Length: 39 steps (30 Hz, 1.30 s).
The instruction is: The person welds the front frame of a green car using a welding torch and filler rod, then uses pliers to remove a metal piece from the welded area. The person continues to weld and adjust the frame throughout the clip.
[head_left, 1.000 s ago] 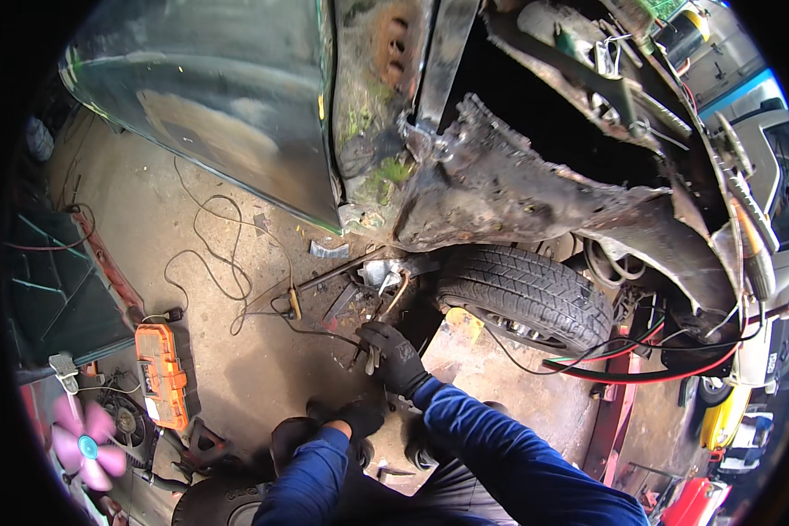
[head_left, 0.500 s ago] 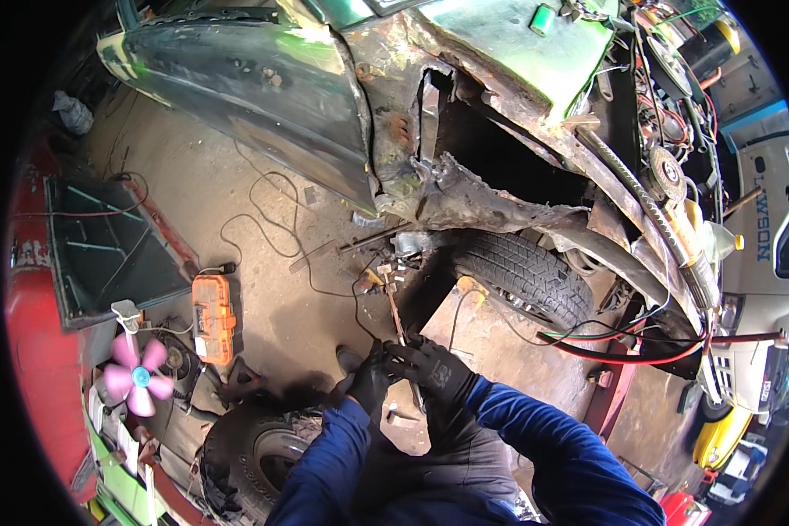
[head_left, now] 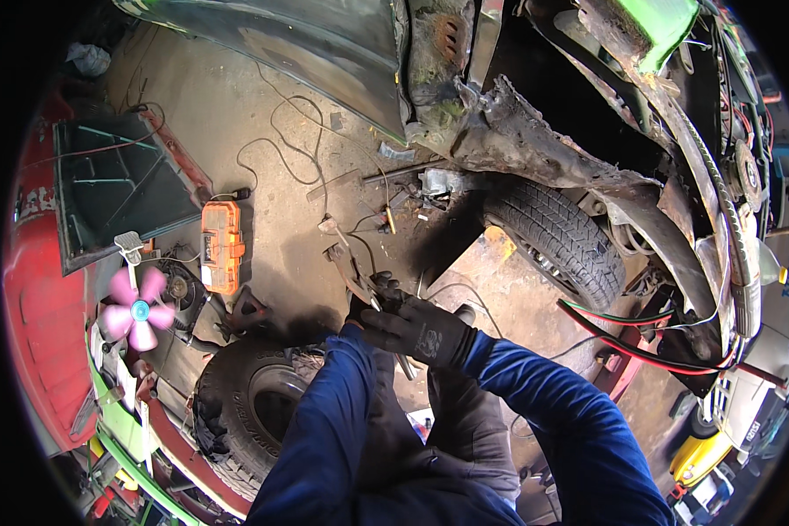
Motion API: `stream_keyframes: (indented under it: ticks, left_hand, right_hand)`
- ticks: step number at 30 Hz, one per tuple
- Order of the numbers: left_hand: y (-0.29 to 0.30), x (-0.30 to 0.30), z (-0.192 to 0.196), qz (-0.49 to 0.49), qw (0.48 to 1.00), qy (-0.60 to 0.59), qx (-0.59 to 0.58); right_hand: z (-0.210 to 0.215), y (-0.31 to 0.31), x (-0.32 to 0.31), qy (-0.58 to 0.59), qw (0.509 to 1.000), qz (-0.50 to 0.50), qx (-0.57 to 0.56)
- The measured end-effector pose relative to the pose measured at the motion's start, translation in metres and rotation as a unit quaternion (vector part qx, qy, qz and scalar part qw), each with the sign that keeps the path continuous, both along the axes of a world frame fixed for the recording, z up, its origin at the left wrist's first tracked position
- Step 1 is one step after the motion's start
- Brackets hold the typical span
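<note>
Both my hands wear dark gloves and meet in front of my lap. My right hand is closed over a long metal tool with a forked, jaw-like far end; its exact kind is unclear. Two thin metal ends of it show below the right hand. My left hand lies mostly behind the right one, its visible fingers curled round the same tool. Beyond the tool, a thin cable runs across the floor. A tyre stands right of my hands, beneath a car body's torn, rusty fender.
An orange case and a pink-bladed fan stand at left, near a loose tyre and a detached dark door. Red and black hoses cross at right. An angle grinder rests on the car's edge.
The view has shifted, so the car sits higher and farther right. My hands have turned the tool, its jaw end now tilting left, and my right hand covers more of my left.
</note>
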State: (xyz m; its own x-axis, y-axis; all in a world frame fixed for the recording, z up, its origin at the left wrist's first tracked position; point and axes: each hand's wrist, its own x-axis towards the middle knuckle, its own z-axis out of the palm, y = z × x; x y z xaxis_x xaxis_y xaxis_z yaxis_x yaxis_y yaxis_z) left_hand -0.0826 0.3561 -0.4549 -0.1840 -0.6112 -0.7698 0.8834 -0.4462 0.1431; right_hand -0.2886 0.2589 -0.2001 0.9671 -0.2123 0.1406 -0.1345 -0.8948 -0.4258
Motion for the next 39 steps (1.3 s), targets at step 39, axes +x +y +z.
stream_keyframes:
  ticks: [39]
  left_hand:
    - [-0.200,-0.076,0.479,0.076,0.946,-0.221,-0.226]
  right_hand:
    - [0.243,-0.040,-0.098,-0.170,0.636,-0.347,0.668]
